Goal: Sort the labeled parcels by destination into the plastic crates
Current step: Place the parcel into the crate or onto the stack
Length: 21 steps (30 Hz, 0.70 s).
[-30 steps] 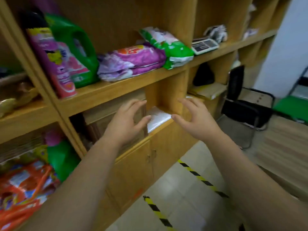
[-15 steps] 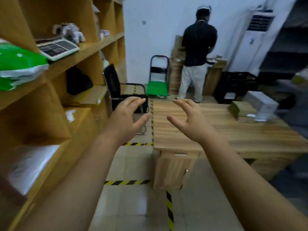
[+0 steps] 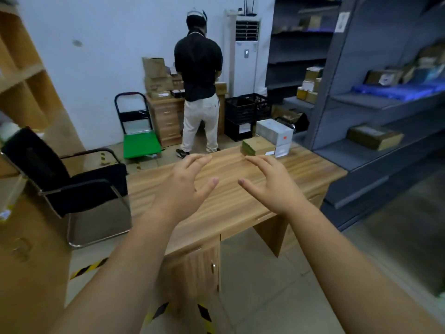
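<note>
Left hand (image 3: 183, 186) and right hand (image 3: 272, 186), both empty with fingers spread, now hover over the counter (image 3: 228, 213) instead of the wooden shelving (image 3: 21, 75); no parcel is held, parcels (image 3: 257, 147) lie at its far edge, and black crates (image 3: 248, 109) stand beyond.

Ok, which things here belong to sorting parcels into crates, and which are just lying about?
For the job: brown parcel, grey box beside it, black crates, shelf parcel.
Just lying about: black chair, green trolley, standing air conditioner.
</note>
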### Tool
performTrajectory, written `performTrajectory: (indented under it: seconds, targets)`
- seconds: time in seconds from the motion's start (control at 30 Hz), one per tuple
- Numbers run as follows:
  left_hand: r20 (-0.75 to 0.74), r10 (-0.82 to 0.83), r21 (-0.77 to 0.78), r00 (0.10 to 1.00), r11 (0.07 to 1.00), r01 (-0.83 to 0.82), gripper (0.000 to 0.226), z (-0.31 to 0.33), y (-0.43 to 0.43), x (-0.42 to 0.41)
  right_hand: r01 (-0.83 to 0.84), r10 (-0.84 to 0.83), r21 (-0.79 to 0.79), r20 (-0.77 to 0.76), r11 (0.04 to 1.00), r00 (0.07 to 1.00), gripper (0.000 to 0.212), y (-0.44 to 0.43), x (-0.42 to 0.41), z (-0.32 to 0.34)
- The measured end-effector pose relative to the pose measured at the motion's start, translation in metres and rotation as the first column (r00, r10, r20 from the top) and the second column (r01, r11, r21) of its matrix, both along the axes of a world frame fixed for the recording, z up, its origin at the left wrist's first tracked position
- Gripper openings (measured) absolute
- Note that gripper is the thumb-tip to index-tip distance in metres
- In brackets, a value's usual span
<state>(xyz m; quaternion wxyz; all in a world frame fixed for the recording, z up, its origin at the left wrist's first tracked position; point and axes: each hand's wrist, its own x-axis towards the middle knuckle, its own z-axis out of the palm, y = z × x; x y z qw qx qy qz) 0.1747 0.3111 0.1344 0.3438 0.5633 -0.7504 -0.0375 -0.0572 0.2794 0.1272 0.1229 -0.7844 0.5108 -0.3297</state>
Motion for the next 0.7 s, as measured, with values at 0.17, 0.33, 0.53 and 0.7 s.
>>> performTrajectory:
  seconds: [0.17, 0.33, 0.53, 0.7]
  targets:
    - [0.052, -0.012, -0.009, 0.999, 1.000, 0.013, 0.054, 0.008, -0.079, -0.046, 0.027, -0.026, -0.034, 0.030, 0.999, 0.999, 0.062, -0.070, -0.053, 0.004]
    - [0.056, -0.029, -0.004, 0.998, 1.000, 0.030, 0.054, 0.003, -0.142, -0.079, 0.045, -0.044, -0.033, 0.037, 0.998, 0.998, 0.060, -0.127, -0.087, 0.006]
    - [0.037, -0.070, 0.007, 0.997, 0.998, 0.070, 0.054, -0.008, -0.225, -0.103, 0.071, -0.070, -0.018, 0.046, 0.997, 0.996, 0.059, -0.201, -0.108, -0.007]
    - [0.023, -0.110, 0.017, 0.994, 0.994, 0.110, 0.051, -0.028, -0.308, -0.115, 0.106, -0.106, 0.005, 0.004, 0.994, 0.994, 0.059, -0.274, -0.124, -0.022]
